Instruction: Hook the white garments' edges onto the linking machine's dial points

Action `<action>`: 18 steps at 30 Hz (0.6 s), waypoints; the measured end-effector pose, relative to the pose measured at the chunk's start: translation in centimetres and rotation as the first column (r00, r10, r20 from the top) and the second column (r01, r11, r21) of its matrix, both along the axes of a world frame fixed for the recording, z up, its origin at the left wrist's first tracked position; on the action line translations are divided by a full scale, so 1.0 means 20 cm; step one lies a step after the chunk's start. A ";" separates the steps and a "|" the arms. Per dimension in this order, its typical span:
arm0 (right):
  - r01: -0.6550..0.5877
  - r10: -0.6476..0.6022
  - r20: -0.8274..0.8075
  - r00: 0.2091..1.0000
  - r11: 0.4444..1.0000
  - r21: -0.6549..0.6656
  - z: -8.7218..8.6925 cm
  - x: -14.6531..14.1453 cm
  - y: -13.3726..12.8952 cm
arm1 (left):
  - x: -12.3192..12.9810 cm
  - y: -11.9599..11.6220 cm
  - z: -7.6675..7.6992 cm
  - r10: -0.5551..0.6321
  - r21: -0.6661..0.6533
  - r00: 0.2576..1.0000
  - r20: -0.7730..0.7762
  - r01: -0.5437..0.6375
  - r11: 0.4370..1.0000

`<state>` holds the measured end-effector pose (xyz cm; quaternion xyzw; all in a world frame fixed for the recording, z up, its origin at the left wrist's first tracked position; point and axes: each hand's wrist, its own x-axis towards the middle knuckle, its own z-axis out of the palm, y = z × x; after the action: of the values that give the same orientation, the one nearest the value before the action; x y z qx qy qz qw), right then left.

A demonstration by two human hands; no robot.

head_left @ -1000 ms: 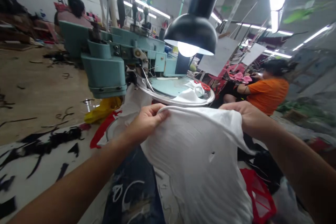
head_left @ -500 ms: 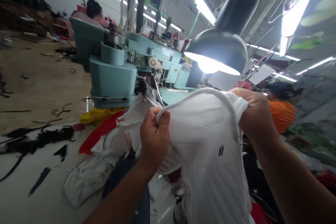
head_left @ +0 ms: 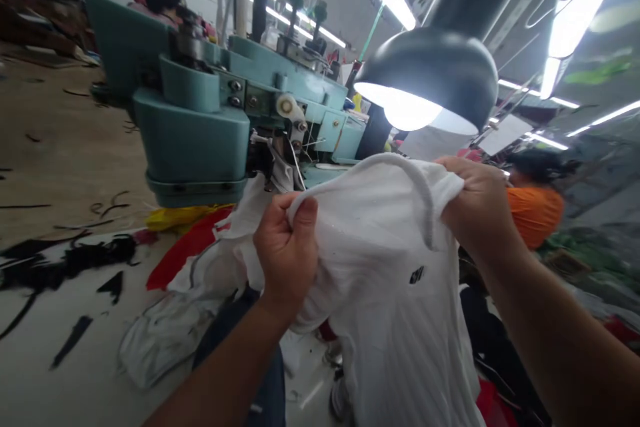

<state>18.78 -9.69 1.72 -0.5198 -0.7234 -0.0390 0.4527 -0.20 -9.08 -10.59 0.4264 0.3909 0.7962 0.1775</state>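
Observation:
A white shirt point(head_left: 380, 267) hangs between my two hands, its thick rounded neckband spread in an arc. My left hand point(head_left: 287, 250) pinches one side of the band between thumb and curled fingers. On the other side, my right hand point(head_left: 477, 200) grips bunched white cloth near the band; its fingertips are partly hidden. A small dark mark point(head_left: 417, 275) shows on the shirt's front. Just beyond my left hand stands a teal sewing machine point(head_left: 195, 140), with more white cloth near its needle area.
A lit lamp point(head_left: 430, 80) hangs low above the shirt. Red cloth point(head_left: 190, 247), yellow cloth point(head_left: 190, 215) and grey-white cloth point(head_left: 165, 340) lie to the left. Black scraps point(head_left: 75, 340) are on the floor. A person in orange point(head_left: 535, 213) is at the right; another person sits behind the machine.
Both hands and the shirt have shifted slightly left in view. The machine appears nearer and further left, and the lamp larger. Both hands keep hold of the shirt.

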 end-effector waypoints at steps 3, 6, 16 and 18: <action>0.002 -0.002 0.021 1.000 1.000 0.006 0.00 -0.01 0.02 | 0.00 0.01 0.00 0.020 0.002 1.000 -0.008 -0.020 1.000; 0.019 -0.020 0.058 0.998 1.000 0.006 0.00 -0.02 0.05 | -0.01 0.03 -0.01 0.038 -0.009 0.999 -0.030 -0.038 0.999; 0.242 -0.233 0.193 0.953 0.970 -0.029 0.00 0.06 0.25 | -0.12 0.05 -0.10 -0.052 -0.021 0.915 -0.401 0.048 0.999; 0.289 -0.282 0.187 0.941 0.957 -0.013 -0.03 0.10 0.30 | -0.17 0.00 -0.09 0.038 0.017 0.856 -0.516 -0.034 0.999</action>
<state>20.86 -3.76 1.14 -0.6222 -0.6796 -0.1373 0.3635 -3.54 -8.99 -12.30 0.6175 0.4291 0.6573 0.0498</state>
